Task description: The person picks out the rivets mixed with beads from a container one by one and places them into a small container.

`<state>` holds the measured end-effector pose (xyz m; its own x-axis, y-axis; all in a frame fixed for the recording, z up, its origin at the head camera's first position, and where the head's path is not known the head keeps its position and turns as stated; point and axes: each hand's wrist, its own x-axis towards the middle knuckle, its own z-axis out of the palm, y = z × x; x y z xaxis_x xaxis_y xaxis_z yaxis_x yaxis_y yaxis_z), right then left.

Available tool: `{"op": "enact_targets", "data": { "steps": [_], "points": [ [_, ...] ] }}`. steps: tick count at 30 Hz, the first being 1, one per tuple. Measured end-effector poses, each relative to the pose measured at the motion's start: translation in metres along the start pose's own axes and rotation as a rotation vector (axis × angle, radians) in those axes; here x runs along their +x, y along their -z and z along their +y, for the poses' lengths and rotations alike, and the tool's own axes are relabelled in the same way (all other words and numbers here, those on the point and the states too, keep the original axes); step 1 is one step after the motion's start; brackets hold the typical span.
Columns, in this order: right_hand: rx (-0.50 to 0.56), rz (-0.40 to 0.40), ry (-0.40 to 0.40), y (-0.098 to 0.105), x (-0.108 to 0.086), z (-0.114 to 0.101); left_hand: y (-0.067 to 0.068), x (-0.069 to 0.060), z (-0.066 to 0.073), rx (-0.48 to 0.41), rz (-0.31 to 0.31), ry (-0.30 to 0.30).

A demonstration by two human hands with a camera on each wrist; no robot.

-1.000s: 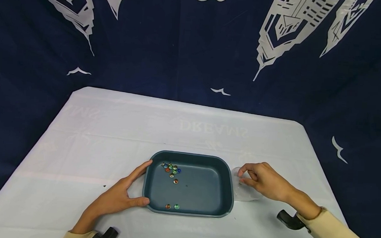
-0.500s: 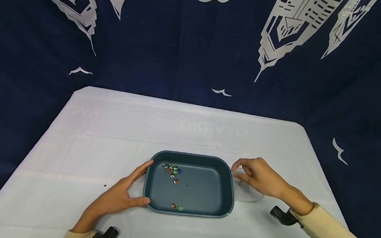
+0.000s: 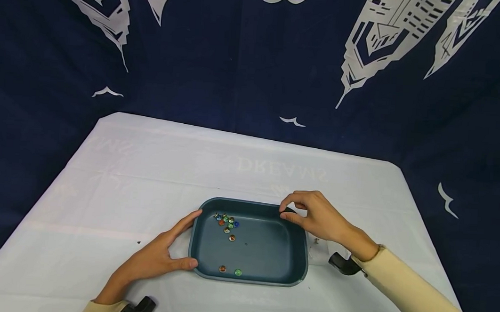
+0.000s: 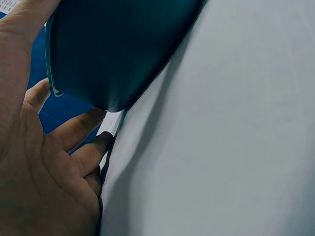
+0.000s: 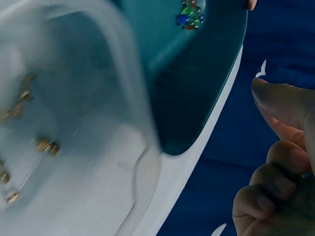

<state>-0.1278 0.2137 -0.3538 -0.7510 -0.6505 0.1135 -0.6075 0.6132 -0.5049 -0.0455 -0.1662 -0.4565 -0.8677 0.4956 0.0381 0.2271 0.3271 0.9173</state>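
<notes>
My left hand rests against the left end of a dark teal tray, thumb at the near corner and fingers at the far one. Inside the tray, several small coloured glass marbles cluster at the far left. An amber marble and a green marble lie by its near wall. Over the tray's far right corner hovers my right hand, fingers bent, thumb and index tips near each other. I see nothing between those tips; the folded fingers hide the palm.
Beside the tray's right end stands a clear plastic box, partly under my right forearm. Small golden pieces lie in it in the right wrist view. A dark speck sits on the white tablecloth. A navy printed curtain hangs behind.
My right hand has moved left and away from me, from above the clear box to the tray's far right corner. The two near marbles have rolled a little. My left hand stays put.
</notes>
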Motion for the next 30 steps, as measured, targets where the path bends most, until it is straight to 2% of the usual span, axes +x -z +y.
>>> {"op": "enact_targets", "data": {
  "steps": [4, 11, 16, 24, 30],
  "points": [
    [0.042, -0.028, 0.052, -0.008, 0.015, -0.004, 0.000, -0.001, 0.000, -0.005, 0.004, 0.002],
    [0.073, -0.117, 0.061, -0.018, 0.043, -0.013, -0.001, -0.001, 0.001, -0.018, -0.003, 0.006],
    [0.060, -0.184, 0.096, -0.027, 0.063, -0.016, 0.000, -0.001, 0.000, -0.019, -0.002, 0.004],
    [0.042, -0.207, 0.179, -0.045, 0.088, -0.025, 0.000, 0.000, -0.002, -0.021, -0.008, 0.019],
    [-0.005, -0.279, 0.207, -0.057, 0.104, -0.033, -0.001, -0.001, -0.001, -0.023, -0.012, 0.031]
  ]
}}
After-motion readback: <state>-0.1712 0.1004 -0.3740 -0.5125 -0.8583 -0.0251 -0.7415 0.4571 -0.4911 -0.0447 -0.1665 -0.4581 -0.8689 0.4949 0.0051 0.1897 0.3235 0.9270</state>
